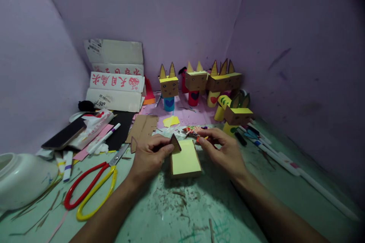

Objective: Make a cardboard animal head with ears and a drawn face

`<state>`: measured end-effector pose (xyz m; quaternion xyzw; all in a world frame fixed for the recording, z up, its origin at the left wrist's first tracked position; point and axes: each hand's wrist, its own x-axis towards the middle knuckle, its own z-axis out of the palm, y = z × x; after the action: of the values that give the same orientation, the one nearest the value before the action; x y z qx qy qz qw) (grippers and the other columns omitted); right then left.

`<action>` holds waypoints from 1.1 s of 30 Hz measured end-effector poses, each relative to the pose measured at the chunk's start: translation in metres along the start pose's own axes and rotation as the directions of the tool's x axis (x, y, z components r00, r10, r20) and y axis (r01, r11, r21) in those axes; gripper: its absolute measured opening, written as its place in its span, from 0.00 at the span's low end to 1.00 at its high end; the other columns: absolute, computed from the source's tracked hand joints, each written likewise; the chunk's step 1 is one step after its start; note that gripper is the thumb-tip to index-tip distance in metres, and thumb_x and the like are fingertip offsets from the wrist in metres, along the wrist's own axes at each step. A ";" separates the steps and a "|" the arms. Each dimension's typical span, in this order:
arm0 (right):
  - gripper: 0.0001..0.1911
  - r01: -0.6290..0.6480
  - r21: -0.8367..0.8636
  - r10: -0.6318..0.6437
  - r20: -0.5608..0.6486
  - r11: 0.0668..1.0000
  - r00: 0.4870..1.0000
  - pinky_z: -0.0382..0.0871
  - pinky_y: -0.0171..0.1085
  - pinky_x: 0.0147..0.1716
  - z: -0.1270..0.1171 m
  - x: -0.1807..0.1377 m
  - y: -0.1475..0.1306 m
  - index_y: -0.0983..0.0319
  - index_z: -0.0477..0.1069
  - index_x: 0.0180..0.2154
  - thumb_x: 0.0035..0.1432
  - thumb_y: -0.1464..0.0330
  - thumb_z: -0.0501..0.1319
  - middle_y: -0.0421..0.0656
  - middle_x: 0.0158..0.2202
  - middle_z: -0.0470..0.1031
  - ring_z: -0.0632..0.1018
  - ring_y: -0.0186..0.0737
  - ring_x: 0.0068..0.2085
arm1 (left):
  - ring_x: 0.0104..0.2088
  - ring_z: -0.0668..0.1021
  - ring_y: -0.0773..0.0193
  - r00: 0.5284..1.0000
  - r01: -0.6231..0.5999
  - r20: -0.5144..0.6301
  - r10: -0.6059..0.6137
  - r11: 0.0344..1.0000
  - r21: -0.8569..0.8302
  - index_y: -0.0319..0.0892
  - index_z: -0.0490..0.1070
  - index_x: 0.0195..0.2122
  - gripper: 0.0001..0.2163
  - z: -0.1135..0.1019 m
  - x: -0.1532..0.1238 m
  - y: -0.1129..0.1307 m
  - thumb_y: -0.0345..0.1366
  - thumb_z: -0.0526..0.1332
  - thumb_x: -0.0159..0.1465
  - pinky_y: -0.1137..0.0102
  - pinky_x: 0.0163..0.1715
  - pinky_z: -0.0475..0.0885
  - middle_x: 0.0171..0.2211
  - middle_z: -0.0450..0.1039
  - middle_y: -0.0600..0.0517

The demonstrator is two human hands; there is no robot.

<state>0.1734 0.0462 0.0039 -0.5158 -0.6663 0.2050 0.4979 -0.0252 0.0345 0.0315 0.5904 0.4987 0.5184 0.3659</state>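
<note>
A: Left hand [151, 155]?
B: Mid-frame, pinching a brown cardboard triangle [176, 145] at the upper-left corner of the yellow-topped box [186, 161].
A: Right hand [224, 150]?
B: Right of centre, fingers curled; small orange item [197, 140] at fingertips, can't tell if gripped.

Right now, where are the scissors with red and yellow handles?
In the head view, the scissors lie on the left, between the white pot and the left hand.

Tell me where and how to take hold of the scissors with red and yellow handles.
Probably best by the red loop and yellow loop of the scissors, from the near side: the loops face the person, while the blades point away. The left hand is nearest, but it holds a brown triangle.
</note>
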 end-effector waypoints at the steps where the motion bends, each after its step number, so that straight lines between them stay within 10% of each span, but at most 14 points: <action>1: 0.10 -0.009 0.040 0.008 0.028 0.999 1.000 0.68 0.36 0.29 0.002 -0.001 -0.003 0.61 0.77 0.36 0.55 0.65 0.59 0.45 0.37 0.79 0.75 0.38 0.31 | 0.26 0.75 0.64 1.000 -0.009 -0.001 0.009 1.000 0.008 0.42 0.78 0.22 0.03 0.000 0.000 0.000 0.30 0.64 0.47 0.70 0.28 0.70 0.22 0.77 0.52; 17: 0.22 -0.194 0.174 0.146 0.253 0.966 0.956 0.73 0.42 0.34 0.006 -0.011 -0.004 0.64 0.71 0.46 0.50 0.61 0.63 0.50 0.42 0.76 0.77 0.44 0.37 | 0.25 0.75 0.64 0.999 -0.037 0.009 0.037 0.998 0.051 0.41 0.77 0.21 0.02 -0.002 -0.001 -0.002 0.29 0.64 0.48 0.70 0.27 0.70 0.22 0.75 0.53; 25: 0.43 0.020 0.030 -0.030 0.348 0.999 0.937 0.61 0.56 0.54 0.001 -0.018 0.000 0.58 0.65 0.56 0.36 0.61 0.74 0.52 0.58 0.67 0.68 0.59 0.57 | 0.25 0.75 0.64 0.992 -0.126 0.039 0.122 0.986 0.106 0.41 0.77 0.22 0.04 -0.002 -0.001 -0.004 0.28 0.63 0.50 0.70 0.26 0.70 0.22 0.76 0.52; 33: 0.42 0.038 0.016 -0.041 0.348 0.999 0.937 0.66 0.55 0.51 0.001 -0.020 -0.001 0.55 0.66 0.55 0.35 0.63 0.74 0.50 0.55 0.69 0.71 0.58 0.54 | 0.23 0.73 0.65 0.991 -0.137 0.029 0.133 0.964 0.227 0.40 0.75 0.22 0.04 0.000 -0.004 -0.005 0.28 0.61 0.52 0.71 0.24 0.68 0.21 0.74 0.53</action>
<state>0.1719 0.0283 -0.0045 -0.4556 -0.7532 0.2858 0.3787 -0.0261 0.0315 0.0256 0.6647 0.5111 0.4773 0.2628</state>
